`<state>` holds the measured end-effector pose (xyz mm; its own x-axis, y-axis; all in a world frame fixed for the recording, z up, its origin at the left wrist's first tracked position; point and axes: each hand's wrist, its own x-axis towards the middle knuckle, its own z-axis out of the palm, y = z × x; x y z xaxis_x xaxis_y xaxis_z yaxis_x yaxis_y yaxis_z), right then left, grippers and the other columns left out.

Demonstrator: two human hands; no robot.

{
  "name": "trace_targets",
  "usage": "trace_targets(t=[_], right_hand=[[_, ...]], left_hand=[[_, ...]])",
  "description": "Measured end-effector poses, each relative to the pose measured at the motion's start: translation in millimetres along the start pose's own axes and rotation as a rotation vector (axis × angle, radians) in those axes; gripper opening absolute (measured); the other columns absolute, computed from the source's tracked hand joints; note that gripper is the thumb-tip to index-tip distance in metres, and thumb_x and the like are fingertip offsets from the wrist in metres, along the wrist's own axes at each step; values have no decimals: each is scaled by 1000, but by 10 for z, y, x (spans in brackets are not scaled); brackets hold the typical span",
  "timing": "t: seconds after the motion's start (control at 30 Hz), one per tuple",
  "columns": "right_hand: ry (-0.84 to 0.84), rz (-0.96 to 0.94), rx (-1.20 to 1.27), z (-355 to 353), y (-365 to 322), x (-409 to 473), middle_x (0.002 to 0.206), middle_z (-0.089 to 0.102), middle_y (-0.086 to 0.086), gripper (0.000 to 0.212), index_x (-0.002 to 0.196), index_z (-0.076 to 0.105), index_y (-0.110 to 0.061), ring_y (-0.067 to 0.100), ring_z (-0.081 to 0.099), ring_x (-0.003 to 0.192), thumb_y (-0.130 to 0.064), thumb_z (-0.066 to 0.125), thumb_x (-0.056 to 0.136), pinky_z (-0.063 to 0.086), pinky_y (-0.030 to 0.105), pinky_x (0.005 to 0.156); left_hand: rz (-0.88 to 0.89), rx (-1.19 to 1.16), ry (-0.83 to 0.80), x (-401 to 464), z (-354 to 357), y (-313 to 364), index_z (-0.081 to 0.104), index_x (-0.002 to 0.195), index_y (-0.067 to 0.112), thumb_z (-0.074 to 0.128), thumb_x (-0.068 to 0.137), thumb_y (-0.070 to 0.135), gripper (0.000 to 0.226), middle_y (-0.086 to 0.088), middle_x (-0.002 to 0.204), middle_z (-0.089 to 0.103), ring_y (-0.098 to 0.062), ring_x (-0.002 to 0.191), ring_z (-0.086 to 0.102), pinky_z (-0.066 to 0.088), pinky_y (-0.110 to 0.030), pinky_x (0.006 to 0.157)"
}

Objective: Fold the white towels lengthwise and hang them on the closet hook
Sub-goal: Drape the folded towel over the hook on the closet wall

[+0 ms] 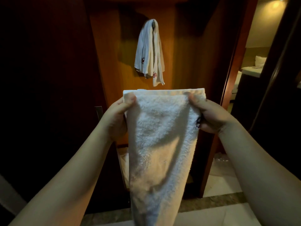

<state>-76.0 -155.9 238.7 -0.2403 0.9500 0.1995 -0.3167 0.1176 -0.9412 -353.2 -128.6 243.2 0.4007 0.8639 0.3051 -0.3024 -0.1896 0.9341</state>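
- Head view, item one: white towel (161, 136), held up in front of the person, top edge level and stretched between both hands, the rest hanging down in a narrowing fold toward the bottom of the frame.
- Left hand (120, 111): thumb and fingers pinch the towel's upper left corner.
- Right hand (206, 115): thumb and curled fingers pinch the upper right corner; a small dark item shows at the palm, too unclear to identify.
- Hung towels (149, 53): white, with red flower emblems near the lower ends, draped over the closet hook (153, 22), above and beyond the held towel, apart from it.
- Closet panel (179, 54): orange-brown wood, carrying the hook.
- Doorway (247, 66), right: lit room with a bed (250, 69) and white pillow (260, 61).
- Floor (228, 181): pale tile, lower right.
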Motion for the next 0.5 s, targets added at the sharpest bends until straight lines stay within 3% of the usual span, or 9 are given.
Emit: trace_targets(t=[0.07, 0.23, 0.33, 0.5], right_hand=[[10, -13, -6, 58, 61, 42, 118, 73, 13, 34, 110, 78, -16, 27, 70, 111, -40, 67, 88, 59, 36, 85], [58, 38, -101, 59, 174, 106, 120, 71, 16, 39, 109, 78, -15, 31, 69, 112, -44, 74, 83, 58, 37, 84], [138, 93, -157, 88, 267, 142, 120, 71, 18, 54, 113, 74, -12, 34, 69, 112, -50, 81, 75, 57, 43, 88], [405, 76, -299, 392, 517, 72, 99, 78, 8, 34, 96, 77, -14, 29, 75, 93, -47, 69, 88, 55, 50, 93]], left_hand=[[-58, 38, -16, -32, -19, -35, 72, 117, 16, 80, 75, 44, 51, -17, 119, 71, -33, 107, 69, 59, -42, 83], [-132, -17, 134, -68, -129, -187, 76, 102, 12, 75, 79, 33, 30, -14, 106, 75, -27, 94, 74, 60, -34, 71], [-147, -27, 223, -99, -121, -284, 76, 99, 10, 71, 87, 29, 23, -15, 103, 76, -28, 91, 75, 60, -33, 67], [-141, 0, 513, -179, 72, -497, 71, 97, 13, 62, 98, 29, 18, -2, 82, 78, -18, 75, 76, 58, -28, 58]])
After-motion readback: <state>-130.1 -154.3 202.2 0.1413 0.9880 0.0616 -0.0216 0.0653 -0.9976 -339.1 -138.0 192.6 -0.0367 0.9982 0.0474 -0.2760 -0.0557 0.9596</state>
